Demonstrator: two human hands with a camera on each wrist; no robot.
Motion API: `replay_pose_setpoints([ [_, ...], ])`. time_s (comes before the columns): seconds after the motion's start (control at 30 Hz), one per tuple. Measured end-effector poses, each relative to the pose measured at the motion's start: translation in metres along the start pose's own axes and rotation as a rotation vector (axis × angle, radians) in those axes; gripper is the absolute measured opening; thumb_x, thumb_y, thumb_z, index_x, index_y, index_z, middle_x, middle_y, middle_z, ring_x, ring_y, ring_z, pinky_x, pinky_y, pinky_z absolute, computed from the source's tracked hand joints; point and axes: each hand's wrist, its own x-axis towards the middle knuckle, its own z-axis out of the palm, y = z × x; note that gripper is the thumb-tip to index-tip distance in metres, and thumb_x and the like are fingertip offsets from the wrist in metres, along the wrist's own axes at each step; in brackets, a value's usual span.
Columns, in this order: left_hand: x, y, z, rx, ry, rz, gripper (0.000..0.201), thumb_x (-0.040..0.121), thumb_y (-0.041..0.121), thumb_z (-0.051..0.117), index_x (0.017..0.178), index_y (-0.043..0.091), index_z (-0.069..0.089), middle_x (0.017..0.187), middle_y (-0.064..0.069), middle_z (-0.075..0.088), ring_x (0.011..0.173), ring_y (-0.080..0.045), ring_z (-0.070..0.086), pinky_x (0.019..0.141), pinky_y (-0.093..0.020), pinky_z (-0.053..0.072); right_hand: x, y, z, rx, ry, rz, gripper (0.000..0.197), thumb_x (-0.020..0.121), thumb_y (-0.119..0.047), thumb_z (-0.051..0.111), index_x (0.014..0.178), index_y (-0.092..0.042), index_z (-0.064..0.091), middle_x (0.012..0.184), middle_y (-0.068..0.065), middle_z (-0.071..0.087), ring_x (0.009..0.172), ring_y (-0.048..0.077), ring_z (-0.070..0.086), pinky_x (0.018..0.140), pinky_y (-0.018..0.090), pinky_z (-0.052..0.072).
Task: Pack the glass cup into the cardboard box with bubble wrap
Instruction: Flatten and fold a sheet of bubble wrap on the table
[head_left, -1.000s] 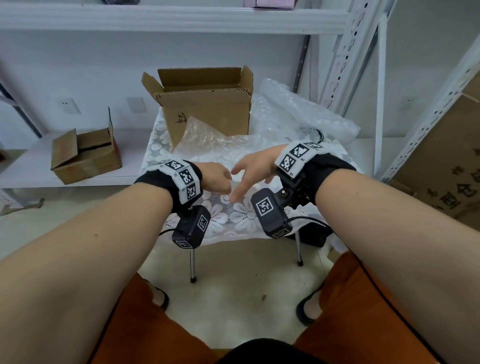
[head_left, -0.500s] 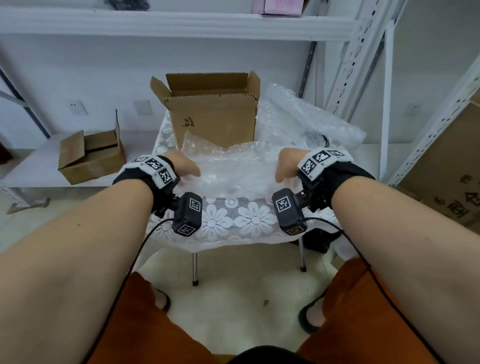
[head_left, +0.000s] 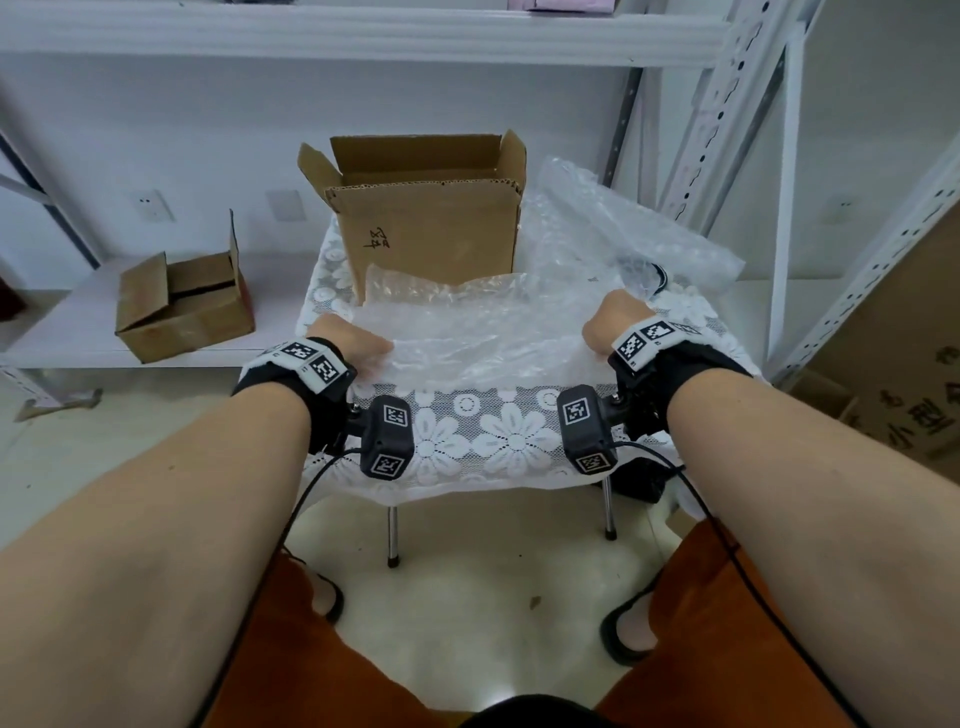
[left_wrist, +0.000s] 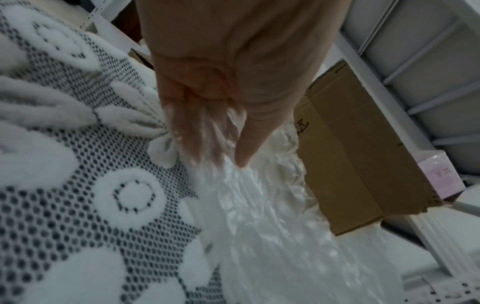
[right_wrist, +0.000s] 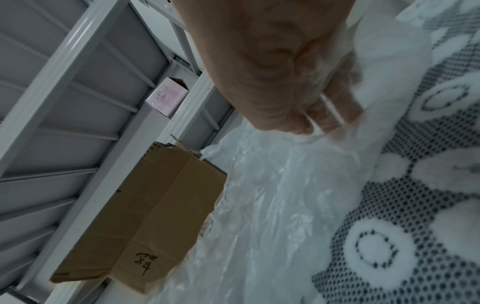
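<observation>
A clear bubble wrap sheet (head_left: 467, 332) lies spread over the lace-covered table (head_left: 493, 441), in front of the open cardboard box (head_left: 431, 228). My left hand (head_left: 358, 345) pinches the sheet's left edge. In the left wrist view the thumb lies on top of the bubble wrap (left_wrist: 259, 226) and the fingers (left_wrist: 197, 131) show through it from below. My right hand (head_left: 613, 319) pinches the right edge the same way, with its fingers (right_wrist: 335, 107) blurred behind the bubble wrap (right_wrist: 272, 195). The box (right_wrist: 145, 216) stands upright with its flaps up. No glass cup is in view.
More loose bubble wrap (head_left: 623, 228) and a black cable (head_left: 657, 273) lie behind my right hand. A small open carton (head_left: 182, 301) sits on the low shelf at left. White shelf uprights (head_left: 779, 208) and a big carton (head_left: 909, 364) stand to the right.
My hands were together at the table's middle. They have moved apart to the sides, drawing the bubble wrap out flat between them.
</observation>
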Motion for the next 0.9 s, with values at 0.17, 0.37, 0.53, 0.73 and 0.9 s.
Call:
replay_pose_setpoints([
  [0.17, 0.002, 0.002, 0.003, 0.239, 0.041, 0.155, 0.018, 0.091, 0.018, 0.058, 0.093, 0.003, 0.067, 0.094, -0.015, 0.069, 0.080, -0.026, 0.062, 0.077, -0.036, 0.051, 0.004, 0.005, 0.003, -0.026, 0.023, 0.000, 0.027, 0.087, 0.001, 0.046, 0.061, -0.006, 0.042, 0.061, 0.009, 0.048, 0.052, 0.018, 0.043, 0.062, 0.029, 0.039],
  [0.37, -0.002, 0.005, 0.009, 0.439, 0.352, 0.269, 0.052, 0.082, 0.017, 0.063, 0.129, 0.006, 0.044, 0.125, -0.016, 0.051, 0.116, -0.035, 0.048, 0.094, -0.042, 0.044, 0.009, 0.006, 0.009, -0.011, -0.011, -0.051, 0.028, 0.088, -0.013, 0.052, 0.062, -0.008, 0.044, 0.063, 0.009, 0.052, 0.052, 0.020, 0.045, 0.049, 0.023, 0.033],
  [0.53, -0.018, 0.028, 0.029, 0.394, 0.478, 0.751, 0.053, 0.081, 0.002, 0.061, 0.131, 0.006, 0.047, 0.137, -0.015, 0.042, 0.132, -0.030, 0.033, 0.111, -0.034, 0.027, 0.009, 0.002, 0.014, -0.008, -0.068, -0.082, 0.030, 0.089, -0.020, 0.056, 0.063, -0.007, 0.046, 0.064, 0.008, 0.053, 0.053, 0.021, 0.047, 0.047, 0.024, 0.032],
  [0.73, -0.035, 0.037, 0.057, 0.555, 0.186, 0.979, 0.024, 0.087, 0.012, 0.063, 0.111, 0.017, 0.063, 0.147, -0.004, 0.041, 0.141, -0.020, 0.028, 0.115, -0.028, 0.013, 0.005, 0.002, 0.016, -0.053, -0.091, -0.118, 0.034, 0.087, -0.030, 0.061, 0.064, -0.009, 0.046, 0.061, 0.005, 0.051, 0.065, 0.026, 0.053, 0.054, 0.026, 0.038],
  [0.9, -0.036, 0.026, 0.068, 0.901, -0.167, 0.594, 0.066, 0.092, 0.051, 0.049, 0.149, 0.031, 0.022, 0.161, 0.000, 0.006, 0.148, -0.026, 0.002, 0.117, -0.056, 0.004, -0.001, 0.004, 0.010, -0.116, -0.118, -0.129, 0.033, 0.083, -0.031, 0.067, 0.066, -0.010, 0.048, 0.063, 0.005, 0.053, 0.054, 0.018, 0.049, 0.051, 0.024, 0.038],
])
